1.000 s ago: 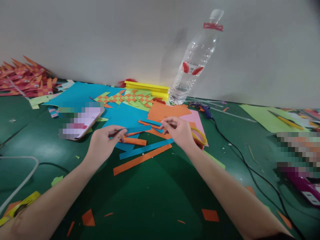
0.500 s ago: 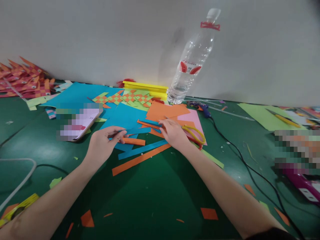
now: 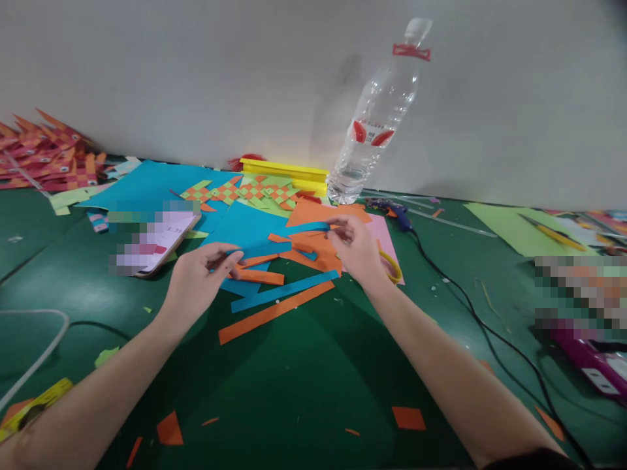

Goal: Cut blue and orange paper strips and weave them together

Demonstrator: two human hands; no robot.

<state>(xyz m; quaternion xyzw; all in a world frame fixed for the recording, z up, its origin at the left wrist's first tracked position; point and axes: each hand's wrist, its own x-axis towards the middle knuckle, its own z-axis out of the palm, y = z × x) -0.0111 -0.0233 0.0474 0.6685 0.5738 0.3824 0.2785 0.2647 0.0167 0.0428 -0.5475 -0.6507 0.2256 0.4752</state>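
Observation:
My left hand (image 3: 215,267) is closed on several paper strips, with a blue strip (image 3: 269,249) and an orange strip (image 3: 262,277) sticking out to the right. Between the fingertips of my right hand (image 3: 353,245) is the end of another blue paper strip (image 3: 308,228), which stretches left over the paper. In front of both hands, a loose blue strip (image 3: 284,291) and an orange strip (image 3: 277,313) lie side by side on the green table. Beneath the hands are blue sheets (image 3: 245,225) and orange paper (image 3: 318,212). Yellow scissor handles (image 3: 392,266) show partly beside my right wrist.
A tilted-looking water bottle (image 3: 375,117) stands by the wall. Woven green-and-orange paper fish (image 3: 255,190) lie at the back. A phone (image 3: 159,241) sits on the left. A glue gun (image 3: 399,214) trails a black cable across the right side. Paper scraps (image 3: 409,418) lie near the front.
My right hand has picked up a blue strip from the pile and moved slightly right and up with it. My left hand stays nearly in place with its strips.

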